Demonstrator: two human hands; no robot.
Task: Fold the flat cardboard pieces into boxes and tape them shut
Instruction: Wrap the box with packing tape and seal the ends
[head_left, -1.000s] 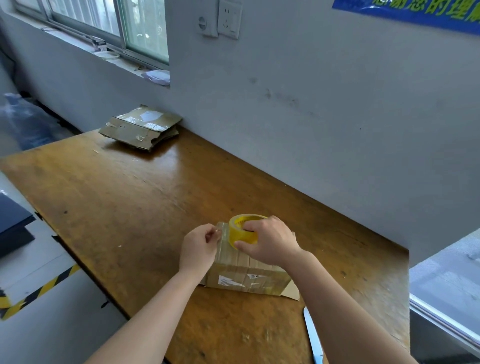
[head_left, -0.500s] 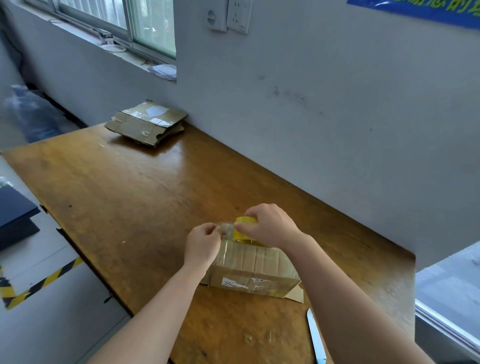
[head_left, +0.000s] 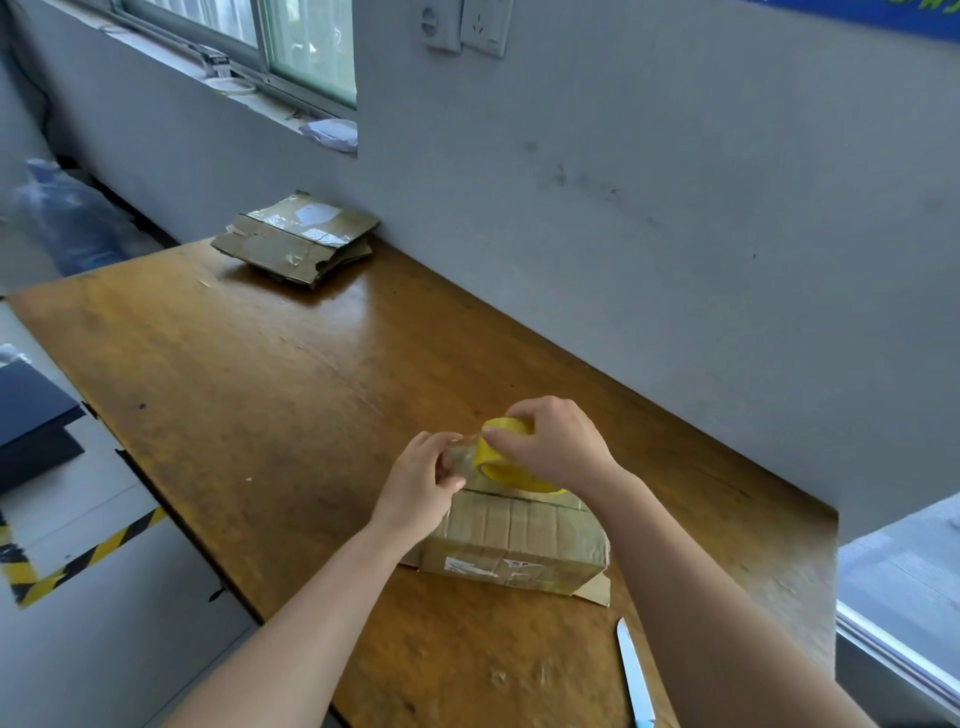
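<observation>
One folded box is found on the table, towards its near right part and directly beneath both hands. Its top and front are seen to be covered with strips of clear tape, and one flap is noted sticking out at the lower right corner.

One roll of yellow tape is held over the far edge of the box top; whether it touches the box cannot be told. The roll is grasped by the right hand, with the fingers curled over its rim, evidently so that it is steadied while tape is drawn off. The free end of the tape is pinched between thumb and fingers of the left hand, just beside the roll and above the left end of the box. This placing is judged to suit a strip being laid from that end across the top.

One pile of flat cardboard is recorded at the far corner of the table against the wall, well apart from the work and presumably kept there as stock. At least two layers are visible, but the pieces cannot be counted exactly.

One knife lies near the front edge, to the right of the box, probably kept at hand for cutting tape.

Count: two hands, one box, one roll, one pile, one knife
</observation>
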